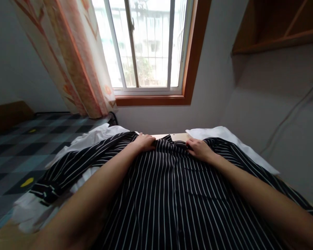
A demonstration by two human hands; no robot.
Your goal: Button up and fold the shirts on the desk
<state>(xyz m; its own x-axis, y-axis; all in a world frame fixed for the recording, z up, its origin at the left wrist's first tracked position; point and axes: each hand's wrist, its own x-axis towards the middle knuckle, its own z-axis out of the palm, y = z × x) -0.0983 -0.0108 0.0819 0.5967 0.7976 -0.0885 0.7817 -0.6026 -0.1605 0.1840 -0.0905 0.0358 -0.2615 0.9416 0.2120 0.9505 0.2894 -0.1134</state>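
Note:
A black shirt with white stripes lies spread out in front of me, its collar end at the far side. One long sleeve stretches out to the left and the other to the right. My left hand is closed on the shirt near the left side of the collar. Over at the right side of the collar, my right hand also grips the fabric with bent fingers. White cloth shows beneath the left sleeve, and more white cloth sticks out past the right shoulder.
Below the shirt is a pale wooden surface. On the left is a bed with a checked cover. A window with a patterned curtain is ahead. A wooden shelf hangs on the right wall.

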